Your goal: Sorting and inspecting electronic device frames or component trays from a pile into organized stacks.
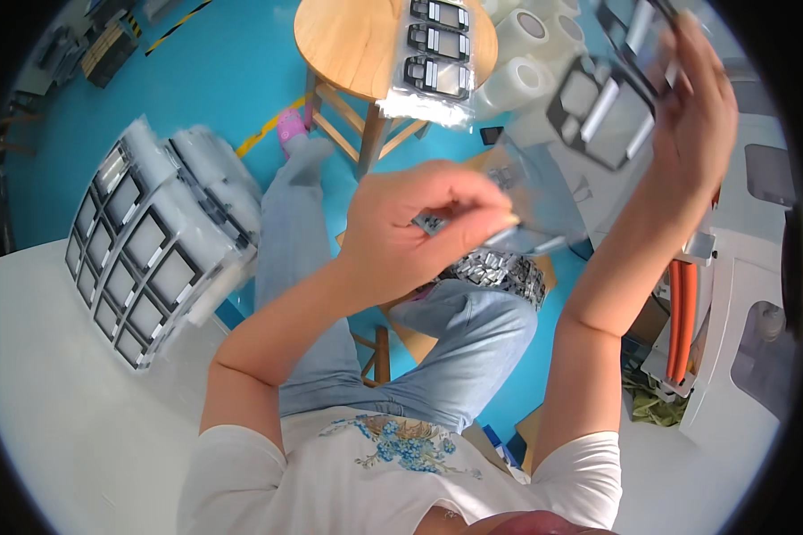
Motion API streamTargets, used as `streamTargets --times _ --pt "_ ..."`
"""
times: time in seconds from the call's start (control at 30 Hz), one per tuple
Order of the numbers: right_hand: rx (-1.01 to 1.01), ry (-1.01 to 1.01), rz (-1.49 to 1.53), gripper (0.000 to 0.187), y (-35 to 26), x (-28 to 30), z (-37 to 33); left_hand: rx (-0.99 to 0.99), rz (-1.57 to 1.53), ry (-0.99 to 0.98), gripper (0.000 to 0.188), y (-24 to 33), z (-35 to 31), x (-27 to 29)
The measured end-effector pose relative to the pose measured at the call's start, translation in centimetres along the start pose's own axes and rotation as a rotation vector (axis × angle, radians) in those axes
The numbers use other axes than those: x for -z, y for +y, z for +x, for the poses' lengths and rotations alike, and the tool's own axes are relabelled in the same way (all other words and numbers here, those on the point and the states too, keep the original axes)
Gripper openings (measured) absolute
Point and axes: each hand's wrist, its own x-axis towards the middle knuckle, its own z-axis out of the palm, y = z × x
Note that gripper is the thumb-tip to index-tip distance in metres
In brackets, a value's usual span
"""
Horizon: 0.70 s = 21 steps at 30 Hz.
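Note:
My left hand (410,227) is closed in a pinch between thumb and forefinger on a clear plastic film (544,192) that spreads out to its right. Raised at the upper right, my right hand (700,120) grips a sheet of black frame-shaped parts (598,111) with white strips on them. That sheet is blurred and hangs to the left of the fingers. Below the film, between my knees, lies a heap of small silvery and black scraps (500,272), partly hidden by my left hand.
A round wooden stool (343,40) bears a clear sheet of black frames (437,67). Beside it stand several rolls of clear film (517,85). On the white table at left lies a stack of framed sheets (138,241). A white machine (732,294) with orange tubes (682,316) is at right.

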Motion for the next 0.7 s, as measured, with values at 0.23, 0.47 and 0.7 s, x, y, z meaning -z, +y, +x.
streamTargets --times 0.23,0.47,0.7 --pt "-0.297 -0.338 -0.241 0.029 16.6 -7.8 1.6 0.19 -0.076 0.153 0.061 -9.3 2.6 4.0" --pt "0.184 -0.127 -0.82 0.065 22.6 -6.8 -1.2 0.334 0.164 0.042 0.067 -11.6 3.4 6.5" --pt "0.206 -0.58 -0.575 0.026 13.5 -4.6 -11.4 0.433 0.02 -0.075 0.076 -10.8 4.0 7.6"
